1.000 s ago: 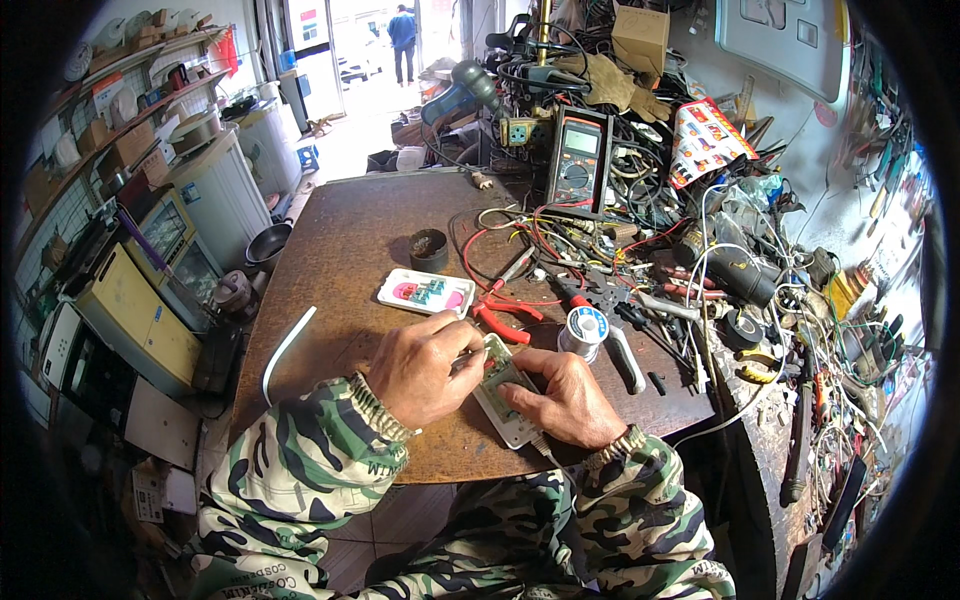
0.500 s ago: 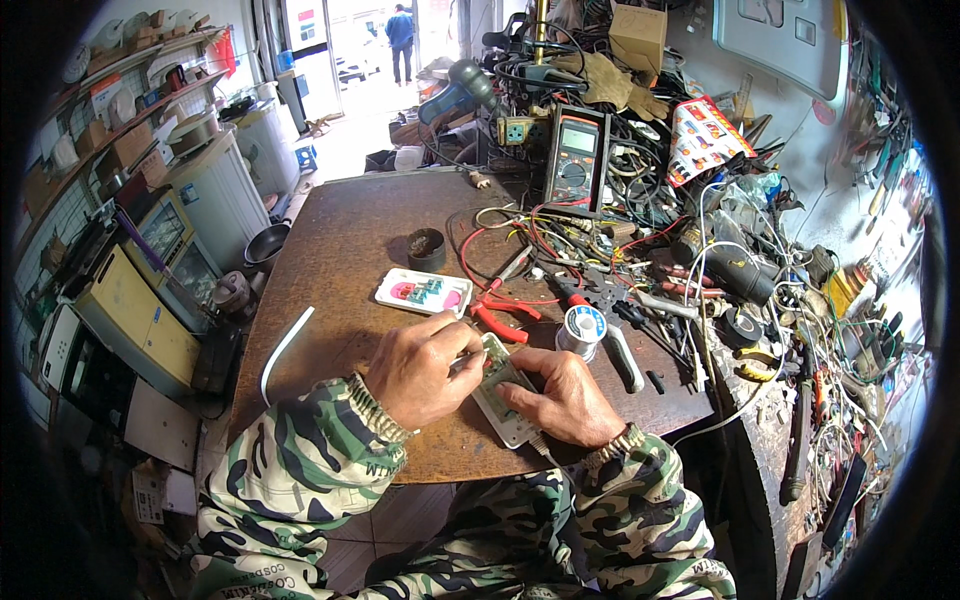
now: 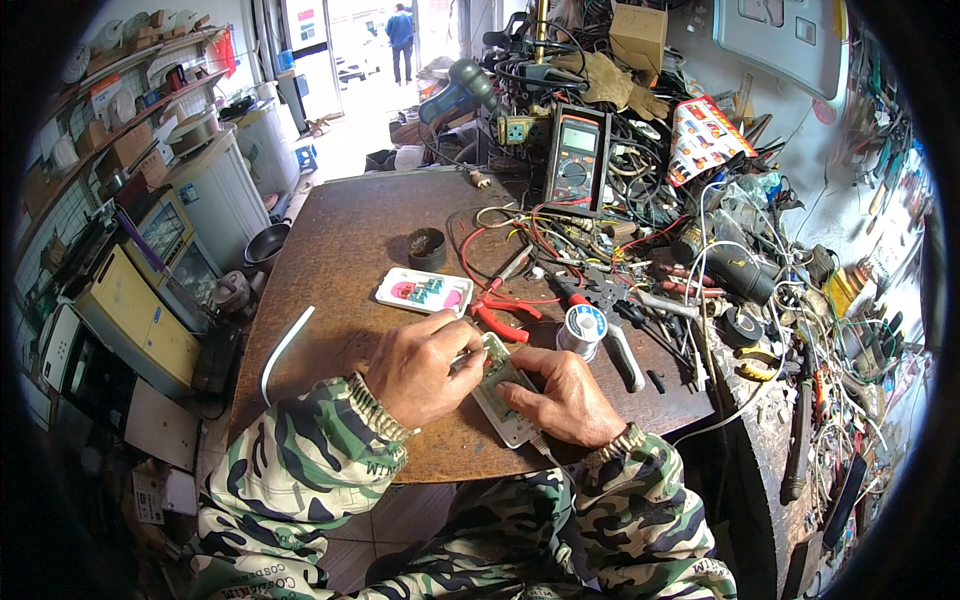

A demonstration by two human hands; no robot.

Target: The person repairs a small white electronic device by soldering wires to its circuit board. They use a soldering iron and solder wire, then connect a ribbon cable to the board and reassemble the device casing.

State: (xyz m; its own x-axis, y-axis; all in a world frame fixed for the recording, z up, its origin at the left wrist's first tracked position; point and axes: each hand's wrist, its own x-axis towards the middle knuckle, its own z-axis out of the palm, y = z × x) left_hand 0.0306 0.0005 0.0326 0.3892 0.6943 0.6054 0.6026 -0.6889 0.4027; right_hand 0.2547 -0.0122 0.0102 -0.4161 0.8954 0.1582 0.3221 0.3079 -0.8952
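Note:
A white power strip housing [image 3: 512, 428] lies open-side up at the table's near edge, a grey cable running from its lower end. Curled around its right side, my right hand [image 3: 568, 396] is closed on it, thumb over the inside. My left hand [image 3: 425, 368] pinches at the housing's upper left edge; whatever its fingertips hold is hidden. Just beyond is the white cover half [image 3: 388, 294] with red and teal parts in it. Red-handled pliers [image 3: 502, 322] and a solder spool [image 3: 581, 332] are close to my right hand.
A small dark round tin [image 3: 427, 250] stands behind the cover. At left lies a bent white strip [image 3: 284, 352]. A multimeter [image 3: 577, 160] leans at the back, beside a heap of cables and tools [image 3: 690, 250] filling the right side. Someone [image 3: 400, 45] stands in the doorway.

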